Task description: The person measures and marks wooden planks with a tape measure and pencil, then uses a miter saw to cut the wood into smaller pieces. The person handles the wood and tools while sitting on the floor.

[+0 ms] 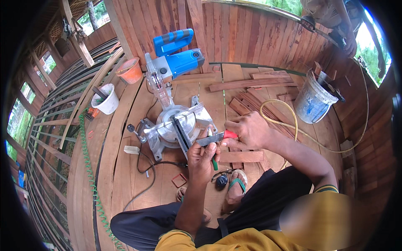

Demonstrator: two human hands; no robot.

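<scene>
My right hand [251, 130] is closed around the red handle [230, 134] of a flat-bladed tool, chisel or knife I cannot tell. Its broad grey blade [210, 139] points left and lies across my left hand [201, 161]. The left thumb presses close to the blade. Between my left fingers is a thin green stick [215, 164] with a pale upper tip, pencil-like; the blade crosses it. Just beyond both hands stands a blue mitre saw [178, 62] with a silver base [167, 129]. The grip of each hand partly hides what it holds.
Reddish planks [251, 85] lie behind and right of the saw. A paint-stained bucket [314, 98] of tools stands right, near a yellowish hose [297, 121]. White [109, 100] and orange [130, 71] buckets stand left, by a green coiled hose [88, 167]. Another person [339, 21] is at far right.
</scene>
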